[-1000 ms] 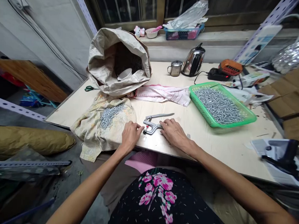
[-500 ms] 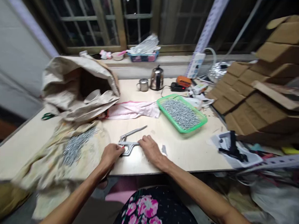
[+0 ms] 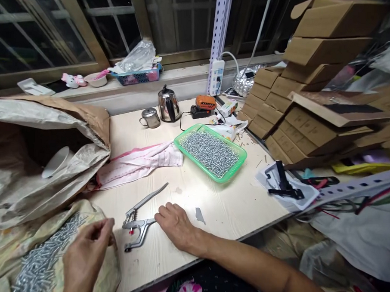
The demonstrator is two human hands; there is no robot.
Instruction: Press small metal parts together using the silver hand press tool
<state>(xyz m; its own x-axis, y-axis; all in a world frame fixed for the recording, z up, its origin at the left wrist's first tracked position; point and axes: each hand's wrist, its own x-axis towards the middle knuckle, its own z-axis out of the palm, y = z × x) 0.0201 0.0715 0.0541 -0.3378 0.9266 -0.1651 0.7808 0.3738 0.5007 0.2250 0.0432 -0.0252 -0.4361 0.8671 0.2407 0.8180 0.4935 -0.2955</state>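
Note:
Silver hand press pliers (image 3: 142, 227) with a spring and a red tip lie on the pale tabletop (image 3: 164, 265), their handles spread apart. My right hand (image 3: 177, 227) rests on the table with its fingers wrapped around the end of the lower handle. To the left of the pliers, my left hand (image 3: 89, 249) is raised with thumb and fingers pinched together; anything between them is hidden. Below that hand, small silver metal pins (image 3: 44, 255) are heaped on a stained yellowish cloth (image 3: 107, 269).
A green plastic basket (image 3: 242, 162) of similar pins stands mid-table. Behind it are a steel kettle (image 3: 167, 104), a metal cup (image 3: 151, 118) and an orange battery (image 3: 206, 102). A pink-white towel (image 3: 142, 163) and open paper sack (image 3: 96, 116) lie left; stacked cardboard boxes (image 3: 315, 125) stand right.
My left hand has left the jaw end of the pliers and moved left over the pin heap. My right hand still grips the handle. The view has turned right and come closer.

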